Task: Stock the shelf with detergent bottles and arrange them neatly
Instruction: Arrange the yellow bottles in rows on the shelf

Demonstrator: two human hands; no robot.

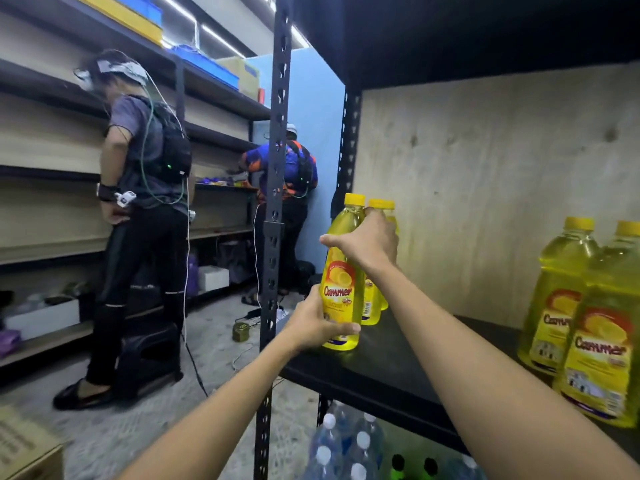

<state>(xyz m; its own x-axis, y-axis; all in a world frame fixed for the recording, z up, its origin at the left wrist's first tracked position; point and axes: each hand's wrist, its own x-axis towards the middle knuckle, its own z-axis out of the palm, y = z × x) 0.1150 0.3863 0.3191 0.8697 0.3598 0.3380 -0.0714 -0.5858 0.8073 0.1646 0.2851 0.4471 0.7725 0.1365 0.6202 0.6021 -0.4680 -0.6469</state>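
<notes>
Both hands closed on bottles, frame centre: left hand (320, 322) wraps the front detergent bottle (341, 282) low, right hand (369, 239) caps the rear bottle (379, 206), likely aligning a left-end row. Black shelf (398, 355); two larger bottles (588, 327) stand well apart, right edge.

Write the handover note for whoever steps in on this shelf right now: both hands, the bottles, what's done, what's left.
Left hand: gripping the base of the front yellow bottle at the shelf's left end.
Right hand: on the shoulders of that bottle and the one behind, fingers wrapped over them.
Shelf: two larger yellow bottles stand at the right edge; the middle stretch is bare.
Done: four bottles up, in two pairs.
Left: settle the left pair, labels forward, then fill the gap. No spare stock in view.
</notes>
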